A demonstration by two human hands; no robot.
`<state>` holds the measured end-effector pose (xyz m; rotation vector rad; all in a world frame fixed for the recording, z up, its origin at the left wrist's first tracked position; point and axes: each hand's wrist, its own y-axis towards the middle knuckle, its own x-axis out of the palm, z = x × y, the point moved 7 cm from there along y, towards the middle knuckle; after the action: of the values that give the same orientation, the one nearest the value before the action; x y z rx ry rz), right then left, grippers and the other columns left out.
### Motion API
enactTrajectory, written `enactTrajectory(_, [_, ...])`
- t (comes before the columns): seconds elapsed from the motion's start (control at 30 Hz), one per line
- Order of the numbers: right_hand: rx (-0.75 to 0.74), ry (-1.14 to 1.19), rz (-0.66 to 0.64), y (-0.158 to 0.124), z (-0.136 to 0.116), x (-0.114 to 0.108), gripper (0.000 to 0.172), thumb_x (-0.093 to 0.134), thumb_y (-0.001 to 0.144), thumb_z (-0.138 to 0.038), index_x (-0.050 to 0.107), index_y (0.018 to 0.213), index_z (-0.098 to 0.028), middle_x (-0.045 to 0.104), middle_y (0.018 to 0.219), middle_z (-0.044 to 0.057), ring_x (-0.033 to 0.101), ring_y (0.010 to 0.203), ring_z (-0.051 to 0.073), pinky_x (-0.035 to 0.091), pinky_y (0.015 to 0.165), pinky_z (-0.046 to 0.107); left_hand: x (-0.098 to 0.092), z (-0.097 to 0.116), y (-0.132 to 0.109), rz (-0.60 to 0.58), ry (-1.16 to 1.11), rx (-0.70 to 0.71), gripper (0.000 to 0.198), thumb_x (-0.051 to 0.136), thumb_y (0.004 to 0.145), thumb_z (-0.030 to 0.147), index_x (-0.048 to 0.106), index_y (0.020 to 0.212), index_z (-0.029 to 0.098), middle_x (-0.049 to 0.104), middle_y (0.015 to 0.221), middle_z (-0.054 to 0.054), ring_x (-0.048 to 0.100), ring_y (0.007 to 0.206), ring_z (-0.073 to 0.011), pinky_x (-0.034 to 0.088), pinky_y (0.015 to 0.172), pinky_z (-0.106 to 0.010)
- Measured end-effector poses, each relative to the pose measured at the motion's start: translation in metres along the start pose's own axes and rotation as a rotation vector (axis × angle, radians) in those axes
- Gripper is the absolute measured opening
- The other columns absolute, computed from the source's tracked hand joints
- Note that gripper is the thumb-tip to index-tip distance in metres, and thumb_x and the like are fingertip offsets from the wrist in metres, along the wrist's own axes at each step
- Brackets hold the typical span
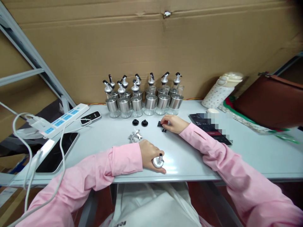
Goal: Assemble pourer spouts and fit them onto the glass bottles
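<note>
My left hand (151, 155) lies low over the table near its front edge, fingers curled round a silver pourer top (158, 161) with a black-tipped spout pointing up. Farther right, my right hand (174, 124) has its fingertips pinched down at a small cluster of black plastic pieces (160, 124); what sits between the fingertips is hidden. Two round black stoppers (144, 123) rest left of that cluster. Loose silver pourer parts (135, 136) lie behind my left wrist. Along the back stand several glass-and-steel oil bottles (136, 104), many topped with pourers, while the front right ones have bare necks.
To the left are a white power strip (63, 119) with cables, a small black-faced device (91, 117) and a dark phone (58, 153). Another phone (210, 128), a dotted flask (221, 90) and a brown bag (270, 99) are at right. A cardboard wall (142, 47) rises behind.
</note>
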<state>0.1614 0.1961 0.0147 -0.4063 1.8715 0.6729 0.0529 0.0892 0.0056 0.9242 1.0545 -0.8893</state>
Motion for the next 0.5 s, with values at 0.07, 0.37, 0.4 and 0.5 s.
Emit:
enactTrajectory(0.07, [-0.005,0.015,0.016,0.001,-0.003,-0.001,0.011,0.056,0.073,-0.020,0.061,0.079,-0.012,0.060,0.073,0.006,0.055,0.067,0.014,0.045,0.066,0.026,0.001,-0.001,0.000,-0.008,-0.009,0.000,0.047,0.052,0.068,0.066,0.055,0.070,0.019,0.063,0.059,0.000,0.059,0.055,-0.0129,0.026,0.046,-0.025])
enactTrajectory(0.37, [0.122,0.068,-0.010,0.010,-0.002,0.012,0.006,0.062,0.071,-0.018,0.063,0.071,-0.012,0.061,0.067,0.004,0.053,0.058,0.011,0.043,0.060,0.023,0.004,-0.002,0.001,-0.017,-0.004,0.003,0.047,0.049,0.069,0.066,0.053,0.068,0.019,0.062,0.059,0.000,0.059,0.054,-0.0132,0.024,0.045,-0.025])
enactTrajectory(0.4, [0.138,0.070,-0.007,0.010,-0.002,0.012,0.006,0.061,0.071,-0.017,0.063,0.071,-0.012,0.061,0.067,0.004,0.054,0.059,0.011,0.043,0.061,0.023,0.003,-0.002,0.001,-0.019,-0.001,0.002,0.047,0.049,0.069,0.066,0.053,0.068,0.019,0.062,0.059,0.000,0.059,0.054,-0.0131,0.025,0.045,-0.025])
enactTrajectory(0.5, [0.196,0.074,-0.006,0.010,0.002,0.011,0.006,0.061,0.071,-0.016,0.064,0.071,-0.011,0.063,0.069,0.005,0.055,0.060,0.012,0.042,0.062,0.022,0.003,-0.001,0.001,-0.020,0.009,0.002,0.047,0.050,0.068,0.066,0.053,0.068,0.019,0.063,0.059,0.000,0.059,0.054,-0.0131,0.025,0.045,-0.025])
